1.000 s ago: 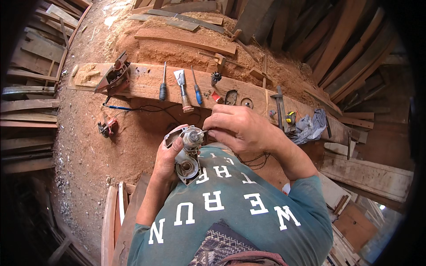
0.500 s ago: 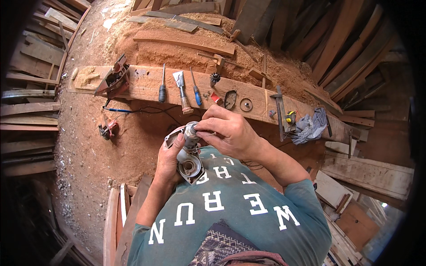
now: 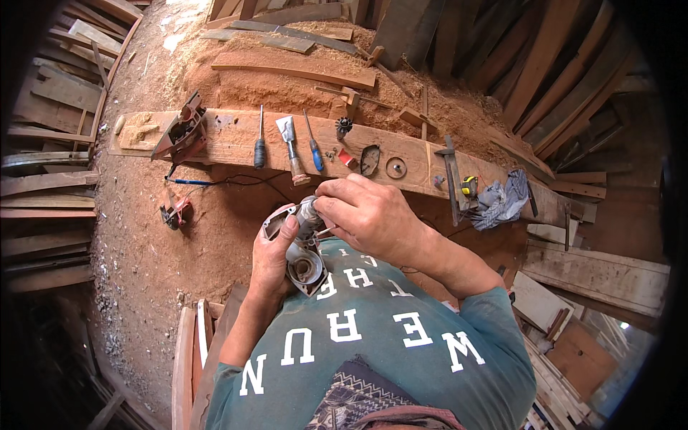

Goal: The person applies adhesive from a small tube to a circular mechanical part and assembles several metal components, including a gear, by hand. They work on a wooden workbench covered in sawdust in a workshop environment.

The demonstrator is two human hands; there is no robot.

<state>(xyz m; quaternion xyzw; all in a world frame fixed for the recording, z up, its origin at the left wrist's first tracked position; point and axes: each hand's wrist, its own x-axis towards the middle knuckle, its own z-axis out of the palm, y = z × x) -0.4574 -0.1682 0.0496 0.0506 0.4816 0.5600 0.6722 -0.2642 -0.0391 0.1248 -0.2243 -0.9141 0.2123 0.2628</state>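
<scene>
A grey metal gear housing (image 3: 307, 266), with a round opening at its near end, rests against the front of my shirt. Wrapped round its left side is my left hand (image 3: 269, 258), thumb along the body. The fingers of my right hand (image 3: 369, 211) are pinched together at the housing's upper end. A thin pale piece (image 3: 326, 231) sticks out below these fingers; what they grip is mostly hidden. Beyond my hands, a thick wooden plank (image 3: 236, 158) carries a dark-handled screwdriver (image 3: 260, 147), a scraper-like flat tool (image 3: 292, 147) and a blue-handled screwdriver (image 3: 315, 149).
The plank also bears a red tool body (image 3: 183, 132), black fan wheel (image 3: 344, 127), round metal disc (image 3: 395, 168), tape measure (image 3: 469, 188) and crumpled cloth (image 3: 502, 199). A red-and-black part (image 3: 175, 213) lies on the sawdust-covered floor. Boards stand stacked (image 3: 50, 183) at left and far right.
My right hand has shifted slightly up and left over the housing's end, its knuckles turned more upward. The thin pale piece now shows lower, under the fingers. My left hand keeps its hold.
</scene>
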